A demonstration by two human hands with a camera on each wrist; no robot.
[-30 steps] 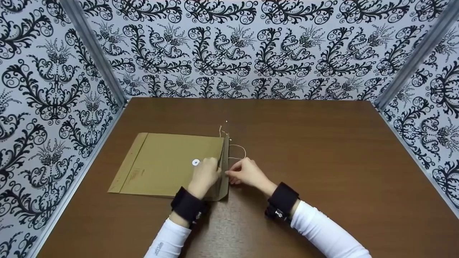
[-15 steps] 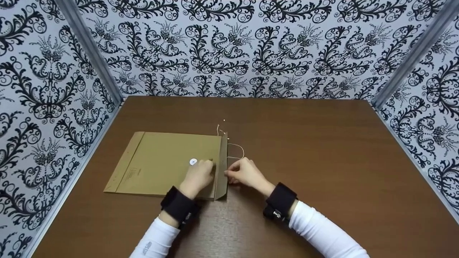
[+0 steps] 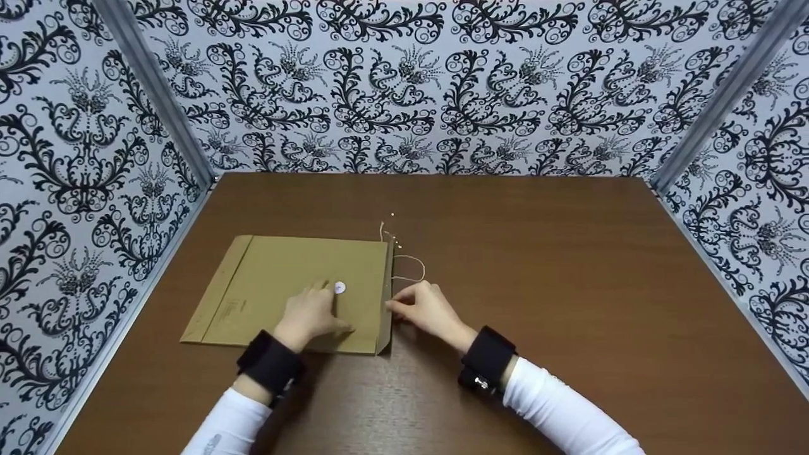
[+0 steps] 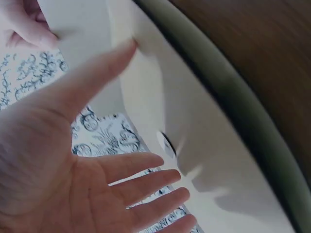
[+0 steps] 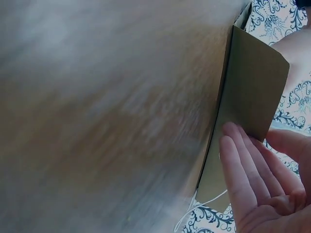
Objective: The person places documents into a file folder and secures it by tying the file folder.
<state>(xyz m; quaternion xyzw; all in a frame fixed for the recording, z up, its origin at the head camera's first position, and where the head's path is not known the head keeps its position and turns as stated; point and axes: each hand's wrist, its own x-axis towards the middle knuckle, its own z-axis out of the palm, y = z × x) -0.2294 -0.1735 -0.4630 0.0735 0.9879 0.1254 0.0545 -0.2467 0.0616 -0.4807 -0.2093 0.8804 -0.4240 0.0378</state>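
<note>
A brown string-tie envelope (image 3: 278, 262) lies flat on the table, with a white paper button (image 3: 340, 287) on its face. Its flap (image 5: 252, 77) stands raised along the right side. My right hand (image 3: 426, 309) pinches the flap's edge, thumb on one face and straight fingers against the other in the right wrist view. Over the envelope's face my left hand (image 3: 311, 316) spreads its fingers, the thumb tip touching the paper in the left wrist view (image 4: 92, 82). A thin string (image 3: 423, 265) loops out from the flap side, beyond my right hand.
The brown wooden table (image 3: 556, 272) reaches to patterned walls (image 3: 411, 82) at the back and both sides. Grey metal posts (image 3: 158, 95) stand at the corners. Tiny white specks (image 3: 392, 214) lie behind the envelope's far right corner.
My left hand has moved left from the flap side onto the envelope's face, its fingers spreading. The right hand keeps its pinch on the flap.
</note>
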